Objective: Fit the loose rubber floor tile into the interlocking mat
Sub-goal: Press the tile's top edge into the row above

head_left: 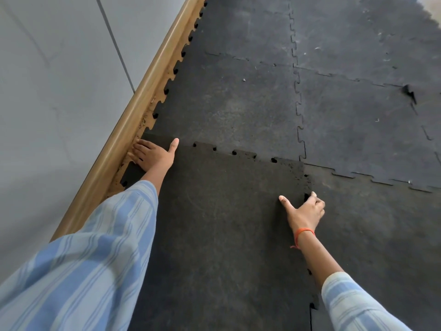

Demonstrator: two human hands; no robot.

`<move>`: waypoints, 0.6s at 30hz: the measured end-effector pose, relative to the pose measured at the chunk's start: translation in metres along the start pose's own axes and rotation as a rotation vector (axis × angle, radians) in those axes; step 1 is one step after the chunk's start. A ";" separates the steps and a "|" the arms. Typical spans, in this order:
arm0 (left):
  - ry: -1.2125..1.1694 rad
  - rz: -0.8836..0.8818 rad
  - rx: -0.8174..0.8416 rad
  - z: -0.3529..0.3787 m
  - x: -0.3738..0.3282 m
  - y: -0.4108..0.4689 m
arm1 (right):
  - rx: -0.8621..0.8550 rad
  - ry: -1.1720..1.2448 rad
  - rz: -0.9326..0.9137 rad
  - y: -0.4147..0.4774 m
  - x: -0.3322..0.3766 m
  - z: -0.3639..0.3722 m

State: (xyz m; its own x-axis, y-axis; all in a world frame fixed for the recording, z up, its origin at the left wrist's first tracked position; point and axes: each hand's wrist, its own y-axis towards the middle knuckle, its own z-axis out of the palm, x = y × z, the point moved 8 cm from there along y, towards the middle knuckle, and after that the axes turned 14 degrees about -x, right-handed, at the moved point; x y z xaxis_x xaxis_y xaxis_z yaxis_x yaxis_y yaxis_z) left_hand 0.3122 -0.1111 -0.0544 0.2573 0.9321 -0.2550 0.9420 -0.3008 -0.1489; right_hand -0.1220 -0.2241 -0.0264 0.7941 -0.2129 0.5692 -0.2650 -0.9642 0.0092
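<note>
The loose black rubber tile (222,211) lies in the lower middle of the head view. Its toothed far edge overlaps the interlocking mat (238,99) and its right edge sits on the neighbouring tile. My left hand (152,155) grips the tile's left edge near its far corner, fingers curled down beside the skirting and thumb lying on top. My right hand (304,210) holds the tile's right edge, fingers hooked around the toothed rim and thumb spread on the tile's surface. An orange thread circles my right wrist.
A wooden skirting board (133,125) runs along the grey wall (55,91) on the left, with a narrow strip of bare floor beside the mat's toothed edge. One seam piece (409,91) sticks up at the right. Joined dark tiles cover the floor ahead and to the right.
</note>
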 end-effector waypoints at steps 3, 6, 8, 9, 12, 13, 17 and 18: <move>0.043 0.061 -0.023 -0.002 0.001 -0.001 | 0.005 -0.066 -0.025 -0.002 0.003 -0.001; 0.112 0.332 -0.061 0.002 -0.031 -0.026 | -0.028 -0.226 -0.106 -0.004 0.009 -0.002; 0.131 0.539 -0.055 0.015 -0.064 -0.063 | -0.029 -0.310 -0.261 -0.003 0.024 0.002; 0.132 0.636 -0.044 0.022 -0.079 -0.084 | 0.003 -0.337 -0.362 -0.002 0.035 0.009; 0.135 0.835 -0.007 0.040 -0.104 -0.132 | 0.215 -0.321 -0.589 0.000 0.072 0.037; 0.128 0.850 0.007 0.043 -0.106 -0.136 | 0.295 -0.320 -0.633 0.000 0.081 0.045; 0.054 0.837 0.003 0.032 -0.105 -0.127 | 0.492 -0.417 -0.826 -0.005 0.112 0.064; 0.038 0.846 -0.021 0.028 -0.104 -0.126 | 0.521 -0.439 -0.875 -0.007 0.119 0.069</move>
State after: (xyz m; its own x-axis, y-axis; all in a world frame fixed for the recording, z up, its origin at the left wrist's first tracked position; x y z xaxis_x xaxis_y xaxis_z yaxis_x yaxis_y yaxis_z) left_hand 0.1605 -0.1753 -0.0357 0.8842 0.4006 -0.2402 0.4322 -0.8967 0.0954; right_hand 0.0117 -0.2533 -0.0152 0.7467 0.6364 0.1937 0.6631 -0.7354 -0.1397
